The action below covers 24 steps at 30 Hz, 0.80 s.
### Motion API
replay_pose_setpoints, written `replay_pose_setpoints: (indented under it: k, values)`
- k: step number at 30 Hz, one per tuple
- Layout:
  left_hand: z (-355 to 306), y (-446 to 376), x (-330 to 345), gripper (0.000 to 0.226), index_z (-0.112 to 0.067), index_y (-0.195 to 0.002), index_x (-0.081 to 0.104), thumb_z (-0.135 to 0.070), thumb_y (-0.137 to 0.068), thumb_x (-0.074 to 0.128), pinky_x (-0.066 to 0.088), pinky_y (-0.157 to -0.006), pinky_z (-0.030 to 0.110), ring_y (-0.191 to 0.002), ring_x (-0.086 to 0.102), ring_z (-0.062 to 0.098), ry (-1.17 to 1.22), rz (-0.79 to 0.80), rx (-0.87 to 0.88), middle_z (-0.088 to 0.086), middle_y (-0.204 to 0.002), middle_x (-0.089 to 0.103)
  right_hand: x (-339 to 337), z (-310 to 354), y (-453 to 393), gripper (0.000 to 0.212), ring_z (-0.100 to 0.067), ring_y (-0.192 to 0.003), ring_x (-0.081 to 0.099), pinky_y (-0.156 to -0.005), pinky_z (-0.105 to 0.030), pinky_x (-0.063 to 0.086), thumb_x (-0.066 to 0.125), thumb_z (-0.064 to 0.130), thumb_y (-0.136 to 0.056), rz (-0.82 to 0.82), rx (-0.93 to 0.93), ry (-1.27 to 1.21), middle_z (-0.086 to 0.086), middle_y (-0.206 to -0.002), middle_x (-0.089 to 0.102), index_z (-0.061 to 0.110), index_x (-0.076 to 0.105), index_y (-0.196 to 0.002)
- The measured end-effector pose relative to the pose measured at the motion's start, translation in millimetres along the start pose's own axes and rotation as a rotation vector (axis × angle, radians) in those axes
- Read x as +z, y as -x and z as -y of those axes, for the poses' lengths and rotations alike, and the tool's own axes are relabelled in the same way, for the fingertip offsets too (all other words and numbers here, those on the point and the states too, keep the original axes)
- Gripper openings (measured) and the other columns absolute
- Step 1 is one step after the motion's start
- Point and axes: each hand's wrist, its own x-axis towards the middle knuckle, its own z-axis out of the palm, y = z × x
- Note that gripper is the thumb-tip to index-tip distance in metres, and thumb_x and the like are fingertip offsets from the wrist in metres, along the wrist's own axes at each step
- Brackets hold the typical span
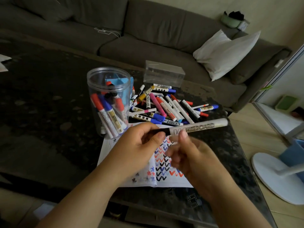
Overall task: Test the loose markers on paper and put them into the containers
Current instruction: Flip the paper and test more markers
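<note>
Gripping the black cap end of a whiteboard marker [197,126], the left hand [139,143] curls its fingers and thumb round it above the paper [115,145]. The marker's white barrel runs out toward 2 o'clock, level and clear of the table. The right hand [185,155] sits just at 4 o'clock of the left, blurred; a fingertip reaches up to the barrel near the cap, yet whether it pinches the marker or only touches it I cannot tell.

Beneath both hands the paper lies flat on the dark table [49,112], covered with rows of red, blue and black check marks. At 11 o'clock of the hands stands a clear round jar [108,102], upright, holding several capped markers leaning inside. At 12 o'clock lies the pile of loose markers [164,106], crossing one another. Beyond it, farther toward 12 o'clock, sits a clear rectangular box [163,74], with a grey sofa [148,30] behind.
</note>
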Motion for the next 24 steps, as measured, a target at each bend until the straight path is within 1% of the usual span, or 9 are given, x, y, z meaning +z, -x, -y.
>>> replay_pose_setpoints:
  k: [2,4,5,8,10,14,18,21,24]
  values:
    - [1.6,-1.9,-6.7,0.010,-0.026,-0.084,0.066,-0.032,-0.087,0.058,0.044,-0.060,0.020,-0.061,0.057,0.004,-0.084,-0.090,0.011,-0.007,-0.066,0.063,-7.1,-6.5,9.2,0.038,-0.006,-0.047,0.049,-0.049,-0.019,0.042,0.061,0.052,-0.068,-0.174,-0.069,0.280,0.000,-0.056,0.061,0.015,0.065,-0.074]
    - [0.0,-1.3,-13.9,0.010,-0.026,-0.081,0.066,-0.032,-0.085,0.060,0.044,-0.058,0.018,-0.062,0.058,0.004,-0.168,-0.139,0.035,-0.006,-0.067,0.064,-15.6,-7.5,14.6,0.016,-0.002,-0.054,0.054,-0.051,-0.014,0.044,0.067,0.041,-0.075,-0.383,-0.342,0.539,0.004,-0.064,0.062,0.025,0.064,-0.074]
    - [-2.0,-0.1,-16.9,0.010,-0.026,-0.080,0.066,-0.032,-0.085,0.060,0.045,-0.058,0.018,-0.064,0.059,0.004,-0.221,-0.147,0.049,-0.007,-0.067,0.064,-18.4,-3.8,13.4,0.008,0.000,-0.063,0.055,-0.058,-0.012,0.046,0.067,0.038,-0.076,-0.396,-0.486,0.694,0.011,-0.073,0.061,0.032,0.064,-0.080]
    - [-7.5,3.5,-26.0,0.008,-0.027,-0.078,0.064,-0.030,-0.085,0.063,0.047,-0.065,0.022,-0.075,0.057,0.002,-0.330,-0.177,0.065,-0.007,-0.072,0.063,-14.9,7.6,-6.4,0.038,0.006,-0.080,0.049,-0.069,-0.003,0.039,0.068,0.032,-0.080,-0.164,-0.676,1.074,0.019,-0.106,0.046,0.037,0.060,-0.117]
    - [-9.7,5.5,-31.9,0.010,-0.029,-0.075,0.062,-0.030,-0.085,0.064,0.047,-0.067,0.019,-0.078,0.056,-0.002,-0.340,-0.187,0.063,-0.009,-0.073,0.063,2.9,15.3,-23.2,0.042,0.003,-0.087,0.049,-0.075,-0.004,0.039,0.069,0.030,-0.082,-0.011,-0.676,1.160,0.020,-0.110,0.044,0.034,0.059,-0.123]
    - [-7.5,4.1,-46.5,0.005,-0.028,-0.081,0.060,-0.032,-0.084,0.063,0.046,-0.063,0.014,-0.076,0.058,0.000,-0.373,-0.272,0.086,-0.010,-0.077,0.062,35.1,18.2,-53.1,0.025,0.003,-0.076,0.049,-0.074,-0.005,0.040,0.066,0.022,-0.087,0.133,-0.735,1.107,0.012,-0.094,0.054,0.019,0.066,-0.112]
    - [-4.4,-2.5,-70.8,0.016,-0.030,-0.098,0.057,-0.036,-0.083,0.059,0.035,-0.071,-0.001,-0.090,0.049,-0.010,-0.361,-0.489,0.138,-0.021,-0.091,0.052,43.1,49.6,-66.2,0.014,0.006,-0.077,0.056,-0.068,-0.004,0.042,0.061,0.022,-0.089,-0.112,-0.751,0.818,0.019,-0.081,0.056,0.027,0.060,-0.102]
    - [-0.1,-9.4,-81.8,0.021,-0.030,-0.105,0.056,-0.033,-0.085,0.060,0.038,-0.065,0.002,-0.090,0.049,-0.010,-0.241,-0.580,0.014,-0.018,-0.100,0.053,45.8,89.8,-76.0,0.011,-0.001,-0.075,0.062,-0.071,-0.020,0.051,0.059,0.026,-0.090,-0.314,-0.854,0.608,0.015,-0.080,0.062,0.026,0.052,-0.099]
    - [4.0,-14.3,-82.7,0.021,-0.029,-0.106,0.056,-0.027,-0.086,0.061,0.040,-0.062,0.004,-0.090,0.052,-0.005,-0.188,-0.604,-0.059,-0.010,-0.107,0.057,59.7,112.1,-90.0,0.021,-0.003,-0.081,0.066,-0.080,-0.033,0.055,0.061,0.022,-0.091,-0.297,-0.899,0.480,0.009,-0.087,0.065,0.025,0.044,-0.104]
